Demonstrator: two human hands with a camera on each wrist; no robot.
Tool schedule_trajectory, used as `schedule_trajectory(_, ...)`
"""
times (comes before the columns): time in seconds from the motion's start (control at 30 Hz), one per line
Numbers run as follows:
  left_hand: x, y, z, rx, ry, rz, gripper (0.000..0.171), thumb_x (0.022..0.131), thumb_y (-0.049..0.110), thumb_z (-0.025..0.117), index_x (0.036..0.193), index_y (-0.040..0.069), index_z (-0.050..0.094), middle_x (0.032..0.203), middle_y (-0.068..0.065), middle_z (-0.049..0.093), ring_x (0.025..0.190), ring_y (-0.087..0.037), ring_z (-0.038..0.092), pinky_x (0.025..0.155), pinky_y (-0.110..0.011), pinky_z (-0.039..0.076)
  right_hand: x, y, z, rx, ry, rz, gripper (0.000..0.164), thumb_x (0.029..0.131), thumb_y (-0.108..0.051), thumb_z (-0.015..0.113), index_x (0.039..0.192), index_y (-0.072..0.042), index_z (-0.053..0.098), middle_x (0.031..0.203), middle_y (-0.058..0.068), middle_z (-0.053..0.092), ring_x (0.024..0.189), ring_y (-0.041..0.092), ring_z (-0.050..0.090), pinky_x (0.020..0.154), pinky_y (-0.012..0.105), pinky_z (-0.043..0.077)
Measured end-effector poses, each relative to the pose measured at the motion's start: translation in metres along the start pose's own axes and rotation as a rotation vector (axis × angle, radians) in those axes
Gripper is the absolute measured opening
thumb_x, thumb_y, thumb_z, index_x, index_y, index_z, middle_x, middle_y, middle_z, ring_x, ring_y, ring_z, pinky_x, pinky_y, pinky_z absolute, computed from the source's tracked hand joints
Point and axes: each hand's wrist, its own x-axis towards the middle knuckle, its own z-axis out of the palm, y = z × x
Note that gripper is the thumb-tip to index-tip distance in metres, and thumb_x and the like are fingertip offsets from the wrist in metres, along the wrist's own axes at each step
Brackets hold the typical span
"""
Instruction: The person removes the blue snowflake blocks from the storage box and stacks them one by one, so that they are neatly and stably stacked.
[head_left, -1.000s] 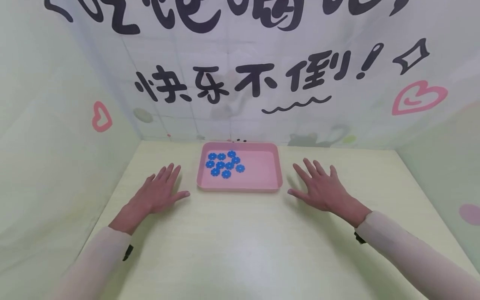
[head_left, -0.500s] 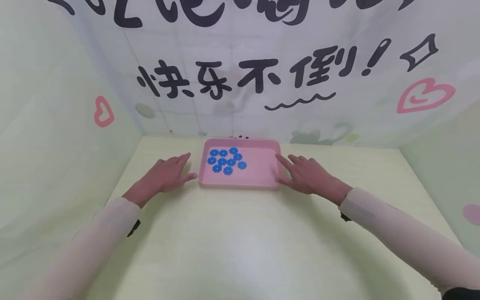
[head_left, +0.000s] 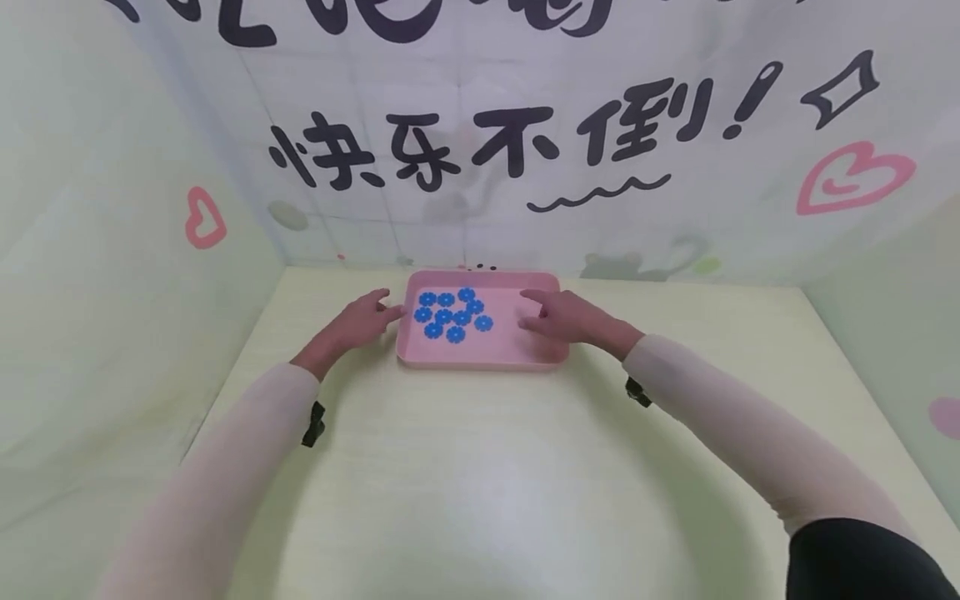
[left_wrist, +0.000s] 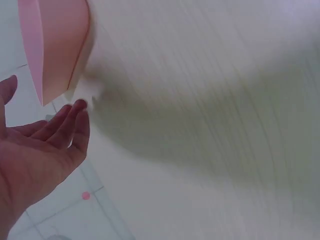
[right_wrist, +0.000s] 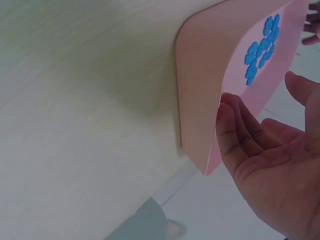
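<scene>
A shallow pink tray (head_left: 480,365) stands on the table near the back wall. Several blue flower-shaped pieces (head_left: 443,317) lie in its left half. My left hand (head_left: 356,323) is at the tray's left side, thumb tip right at the rim. In the left wrist view its fingers (left_wrist: 55,127) are loosely bent beside the tray's outer wall and hold nothing. Over the tray's right end reaches my right hand (head_left: 566,317), index finger and thumb stretched toward the pieces. The right wrist view shows its other fingers (right_wrist: 232,130) loosely bent near the rim, with nothing held.
The pale wood-grain table (head_left: 480,467) spreads out in front of the tray. Behind it rises a printed cloth backdrop (head_left: 465,233) with large black characters. Light cloth walls border the left and right sides. A dark band or cuff (head_left: 855,554) shows at the lower right.
Both hands have moved forward and inward. The left has come up to the tray's left rim, and the right has passed over the right rim. The tray and blue pieces keep their arrangement.
</scene>
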Motion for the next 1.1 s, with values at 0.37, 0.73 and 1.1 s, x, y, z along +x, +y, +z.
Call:
schedule_trajectory(0.37,0.017,0.006,0.009,-0.318,-0.115,-0.168,0.054,0.104,0.038,0.041,0.147,0.007,0.038,0.129,-0.017,0.055,0.111,-0.031,0.055,0.095,-0.040,0.050,0.036,-0.003,0.015,0.656,-0.043,0.075,0.059,0.097,-0.026,0.060,0.146,0.000,0.040,0.106,0.022,0.069,0.084,0.029,0.071,0.075,0.035,0.058)
schedule_trajectory(0.73,0.019,0.003,0.012,-0.479,-0.101,-0.242,0.047,0.104,0.028,0.043,0.147,0.009,0.040,0.124,-0.015,0.054,0.104,-0.028,0.052,0.086,-0.034,0.052,0.047,-0.010,0.040,0.946,-0.082,0.138,0.046,0.099,-0.021,0.057,0.142,-0.006,0.048,0.105,0.017,0.070,0.084,0.023,0.072,0.078,0.032,0.058)
schedule_trajectory(1.1,0.020,-0.002,0.015,-0.517,-0.094,-0.219,0.050,0.105,0.026,0.041,0.153,0.012,0.032,0.123,-0.016,0.052,0.103,-0.027,0.050,0.079,-0.028,0.052,0.056,-0.012,0.060,0.918,-0.003,0.124,0.039,0.098,-0.018,0.058,0.136,-0.008,0.056,0.095,0.014,0.068,0.074,0.020,0.069,0.073,0.030,0.058)
